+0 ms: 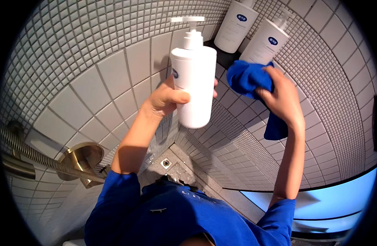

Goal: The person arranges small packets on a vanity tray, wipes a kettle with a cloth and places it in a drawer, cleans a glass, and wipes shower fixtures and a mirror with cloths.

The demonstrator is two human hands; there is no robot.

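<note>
My left hand (168, 97) grips a white plastic pump bottle (197, 83) around its lower half. The bottle is held upright in front of me, with its pump head at the top and a dark blue label mark at its left side. In my right hand (282, 92) is a bunched blue cloth (249, 78), part of it hanging below the wrist. The cloth is in front of the lower end of a second white pump bottle (263, 41), and I cannot tell whether they touch. A third white pump bottle (236, 27) stands beside that one on a dark corner shelf (226, 57).
Tiled walls (114, 83) with mosaic bands meet in the corner ahead. At the left are a brass-coloured shower valve (82, 163) and a metal shower hose (50, 161). A square floor drain (166, 163) lies below. A glossy blue-lit panel (335, 200) is at the lower right.
</note>
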